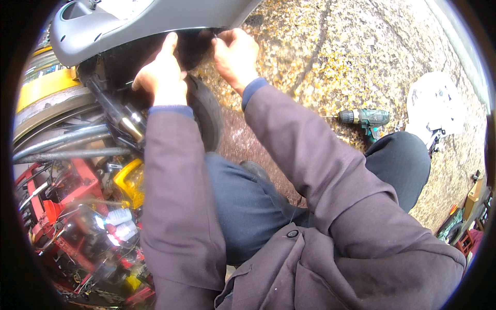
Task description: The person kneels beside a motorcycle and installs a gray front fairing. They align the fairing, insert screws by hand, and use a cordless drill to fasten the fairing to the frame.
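Note:
My left hand reaches up under a grey plastic body panel of a vehicle, fingers pressed against its dark underside above a black tyre. To its right, my right hand pinches something small at the panel's lower edge; what it holds is too small to tell. Both arms wear purple-grey sleeves with blue cuffs. I crouch with my blue-trousered knees below the hands.
A green cordless drill lies on the pebbled ground to the right, beside a white plastic bag. At left are a yellow panel, metal tubes, red frame parts and white bottles. Crates stand at far right.

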A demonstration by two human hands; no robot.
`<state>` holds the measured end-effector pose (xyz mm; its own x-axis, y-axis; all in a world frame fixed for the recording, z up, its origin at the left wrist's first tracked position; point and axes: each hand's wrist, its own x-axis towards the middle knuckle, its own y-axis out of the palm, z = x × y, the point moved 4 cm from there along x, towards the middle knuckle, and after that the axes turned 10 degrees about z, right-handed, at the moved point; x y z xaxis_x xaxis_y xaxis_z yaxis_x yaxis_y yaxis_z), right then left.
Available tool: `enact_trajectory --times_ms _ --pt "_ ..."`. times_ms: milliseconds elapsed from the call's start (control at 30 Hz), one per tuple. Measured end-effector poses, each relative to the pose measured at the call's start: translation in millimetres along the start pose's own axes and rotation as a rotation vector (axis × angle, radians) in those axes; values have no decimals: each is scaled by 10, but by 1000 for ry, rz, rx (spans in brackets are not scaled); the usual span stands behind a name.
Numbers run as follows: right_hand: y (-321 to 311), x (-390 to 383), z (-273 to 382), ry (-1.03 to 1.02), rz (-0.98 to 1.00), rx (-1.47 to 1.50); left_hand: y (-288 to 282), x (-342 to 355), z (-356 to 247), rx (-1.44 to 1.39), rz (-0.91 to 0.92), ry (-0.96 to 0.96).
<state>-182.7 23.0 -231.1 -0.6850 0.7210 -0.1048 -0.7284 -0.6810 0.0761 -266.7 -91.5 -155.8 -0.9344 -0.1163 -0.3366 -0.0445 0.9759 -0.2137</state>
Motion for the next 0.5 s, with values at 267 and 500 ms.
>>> enact_trajectory --times_ms 267,500 --pt "-15 -27 -106 9 30 18 20 -87 -21 21 -21 15" --pt "-34 -127 -68 -31 66 50 64 -56 98 -68 55 -16"
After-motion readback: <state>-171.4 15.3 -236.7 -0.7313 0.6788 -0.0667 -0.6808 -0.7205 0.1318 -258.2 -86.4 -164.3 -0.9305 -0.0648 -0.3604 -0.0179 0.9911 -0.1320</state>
